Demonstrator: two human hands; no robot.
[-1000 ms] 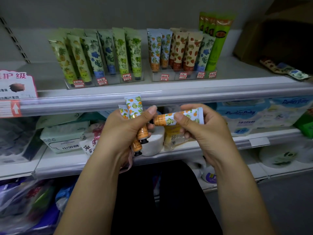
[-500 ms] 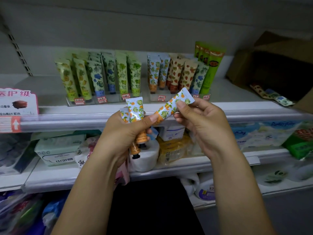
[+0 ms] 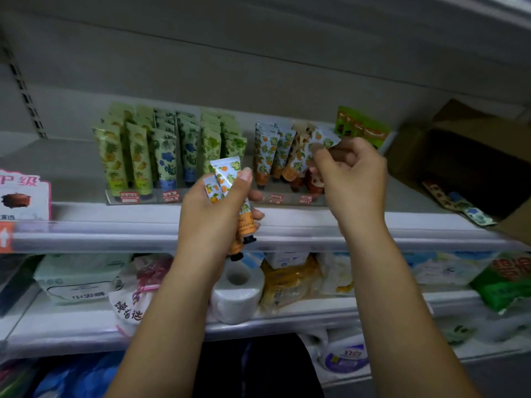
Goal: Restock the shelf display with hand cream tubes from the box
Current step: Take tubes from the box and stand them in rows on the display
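Here, nearest the camera, the left hand grips two tubes in a curled fist, thumb pressed across their fronts. Both have orange fruit print. They stand near upright in front of the shelf edge, crimped ends up, black caps down, long axes leaning slightly top-left.

Just beyond, the right hand pinches a single tube of the same print between thumb and forefinger near its crimped end; the other fingers are curled loosely. Its long axis runs on a diagonal — crimp up and to the right, orange cap end down and to the left, into the right-hand display tray. Whether the cap already touches the tray floor I cannot tell; motion blur and neighbouring tubes hide it.

Step in hand, as judged: placing one tube into the orange-print row, with two in reserve. The next move calls for bringing the tube upright, cap down, seating it alongside its matches, and letting go without knocking the row.

Farther left, a tray of green-print tubes stands full. Far right on the shelf, the cardboard box lies open on its side, with a few loose tubes at its mouth — stock remains.
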